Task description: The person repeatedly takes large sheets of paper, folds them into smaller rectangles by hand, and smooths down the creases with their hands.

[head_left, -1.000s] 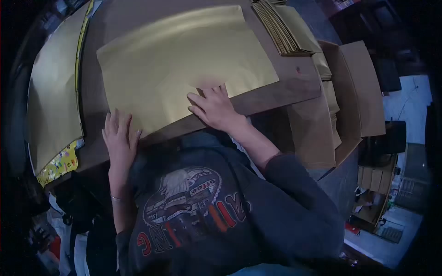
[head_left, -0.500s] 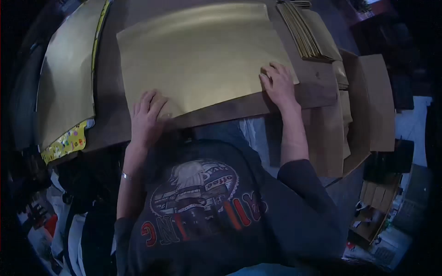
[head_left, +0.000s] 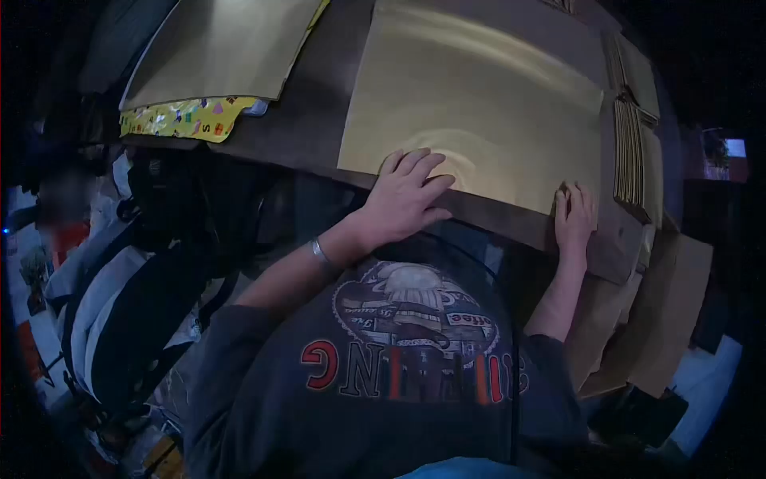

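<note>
A large gold-brown paper sheet (head_left: pixel 479 104) lies flat on the table, its near edge close to the table's front edge. My left hand (head_left: pixel 408 195) is open over the middle of that near edge, fingertips on the paper and fingers slightly spread. A curved ripple of light shows on the sheet beside these fingertips. At the sheet's near right corner rests my right hand (head_left: pixel 575 215), open, its fingers on the paper and the thumb apart from them.
A stack of similar sheets (head_left: pixel 223 56) lies at the left over yellow patterned wrapping (head_left: pixel 179 120). Folded brown paper bags (head_left: pixel 630 152) stand in a pile at the right. An open cardboard box (head_left: pixel 666 311) is beside the table's right end.
The view has swung left, so everything appears further right. My left hand has slid from the sheet's near left corner toward the middle of the near edge. My right hand stays at the right corner.
</note>
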{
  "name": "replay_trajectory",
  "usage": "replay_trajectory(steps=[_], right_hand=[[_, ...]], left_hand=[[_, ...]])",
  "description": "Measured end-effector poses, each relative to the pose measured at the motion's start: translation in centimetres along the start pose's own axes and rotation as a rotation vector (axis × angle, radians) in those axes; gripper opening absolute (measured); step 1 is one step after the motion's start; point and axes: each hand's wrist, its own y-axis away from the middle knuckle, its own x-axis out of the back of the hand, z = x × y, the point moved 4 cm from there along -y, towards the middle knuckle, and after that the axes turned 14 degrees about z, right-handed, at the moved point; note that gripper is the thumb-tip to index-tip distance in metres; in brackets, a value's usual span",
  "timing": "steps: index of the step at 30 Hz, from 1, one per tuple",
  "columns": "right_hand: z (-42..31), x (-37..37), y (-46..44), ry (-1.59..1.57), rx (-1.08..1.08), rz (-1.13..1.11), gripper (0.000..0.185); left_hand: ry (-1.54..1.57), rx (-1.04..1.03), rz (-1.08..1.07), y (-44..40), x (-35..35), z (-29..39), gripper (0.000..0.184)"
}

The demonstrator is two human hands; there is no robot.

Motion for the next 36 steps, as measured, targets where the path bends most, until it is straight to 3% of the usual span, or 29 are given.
replay_trajectory(steps=[13,15,23,27,30,36], right_hand=[[-1.8,1.8,-0.8,-0.054,-0.054,-0.101,0.028],[-1.3,-0.4,-2.1,-0.077,0.039,-0.137,0.028],[-19.3,-8.0,-10.1,-0.234,0.419,-0.276,0.059],[-22.7,-12.1,-15.2,-0.296,0.489,-0.303,0.063],[-19.2,-13.5,-19.0,-0.198,0.391,-0.276,0.061],[-3.5,-14.1,-23.7,-0.051,-0.03,-0.217,0.061]], left_hand=[[-0.064,0.1,0.097,-0.5,1.9,-3.9,0.043],[-0.017,0.081,0.137,-0.6,2.2,-3.7,0.044],[-0.109,0.103,-0.024,-1.3,2.2,-3.3,0.046],[-0.113,0.124,-0.077,-1.5,2.1,-3.2,0.046],[-0.033,0.138,-0.077,-2.1,2.4,-2.9,0.046],[-0.173,0.221,-0.21,-2.3,1.6,-3.3,0.048]])
